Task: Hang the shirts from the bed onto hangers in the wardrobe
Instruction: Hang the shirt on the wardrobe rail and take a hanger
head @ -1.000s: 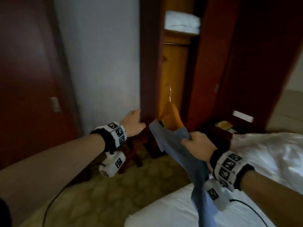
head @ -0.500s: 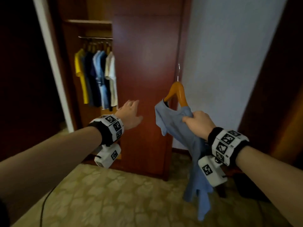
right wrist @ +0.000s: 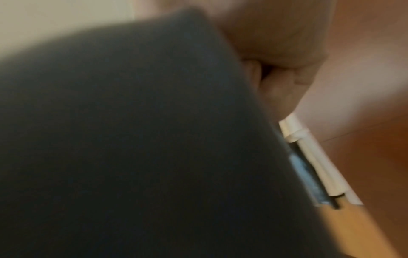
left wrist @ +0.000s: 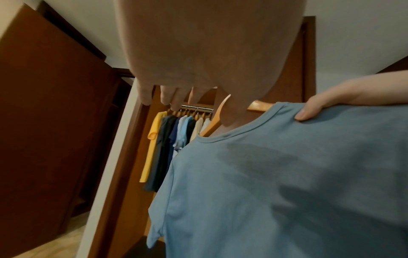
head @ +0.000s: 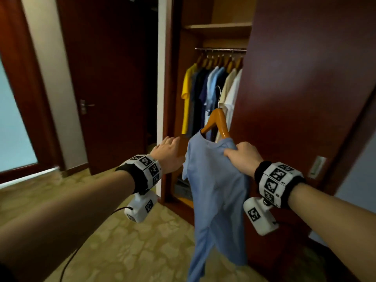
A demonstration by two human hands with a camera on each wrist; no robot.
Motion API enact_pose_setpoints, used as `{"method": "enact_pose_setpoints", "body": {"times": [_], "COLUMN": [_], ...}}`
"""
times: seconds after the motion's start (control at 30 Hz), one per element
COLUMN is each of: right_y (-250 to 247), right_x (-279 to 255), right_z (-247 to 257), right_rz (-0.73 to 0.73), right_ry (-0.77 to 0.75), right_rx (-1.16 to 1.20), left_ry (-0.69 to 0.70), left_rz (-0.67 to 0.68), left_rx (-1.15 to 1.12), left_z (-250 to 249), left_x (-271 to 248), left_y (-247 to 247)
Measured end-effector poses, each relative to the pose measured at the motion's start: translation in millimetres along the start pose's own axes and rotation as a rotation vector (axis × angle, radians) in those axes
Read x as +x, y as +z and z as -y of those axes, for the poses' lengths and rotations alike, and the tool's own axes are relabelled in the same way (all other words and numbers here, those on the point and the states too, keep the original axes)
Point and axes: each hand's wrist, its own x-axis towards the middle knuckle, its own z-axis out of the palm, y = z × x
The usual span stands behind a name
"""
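A light blue shirt [head: 215,192] hangs on a wooden hanger [head: 218,121] with a metal hook. My right hand [head: 240,157] grips the shirt's shoulder together with the hanger arm under it, holding both up in front of the open wardrobe [head: 215,29]. My left hand [head: 168,151] is open, fingers straight, just left of the shirt and holding nothing. In the left wrist view the blue shirt [left wrist: 276,183] fills the right side, with the right hand's fingers [left wrist: 309,111] curled on its shoulder. The right wrist view is blurred; dark cloth [right wrist: 132,139] covers most of it.
Inside the wardrobe, several shirts [head: 209,94] in yellow, navy, blue and white hang on a metal rail [head: 220,49]. A dark red wardrobe door [head: 305,88] stands at the right, a room door with a handle [head: 85,105] at the left. Patterned carpet [head: 122,251] lies below.
The view has swung from the bed to the open wardrobe, which now stands closer and centred. My right hand still carries the blue shirt on its hanger; my left hand stays open beside it.
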Motion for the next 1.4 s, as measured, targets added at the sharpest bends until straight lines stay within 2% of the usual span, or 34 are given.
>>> {"method": "enact_pose_setpoints", "body": {"times": [0.17,0.3,0.57,0.8,0.97,1.07,1.2,1.3,1.4], "right_y": [51,80,144,200,226,234,238,232,220], "right_x": [127,226,378,515,618,676,741,788,830], "right_z": [37,72,108,138,173,191,209,218,223], "right_rz": [0.044,0.055,0.078,-0.012,-0.031,-0.074,-0.095,-0.132,-0.175], "right_ry": [-0.036,-0.052,-0.028,-0.006,0.055,0.105,0.134,0.124,0.136], "right_rx": [0.046,0.084,0.095,0.069,0.008,-0.017,-0.053,-0.094,-0.128], "left_ry": [-0.077,-0.068,-0.099,-0.013,0.058,0.109,0.202,0.279,0.371], "left_rz": [-0.036,-0.075,-0.034,-0.039,-0.035,-0.058,0.003,-0.002,-0.027], "left_rx": [0.054,0.093,0.118,0.099,0.080,0.003,-0.008,-0.007,-0.048], "left_z": [64,104,184,248,295,312,320,313,295], "left_x": [111,195,337,481,596,659,722,771,815], "left_y": [-11,-28,-19,-9,-28,-36,-18,-13,-29]}}
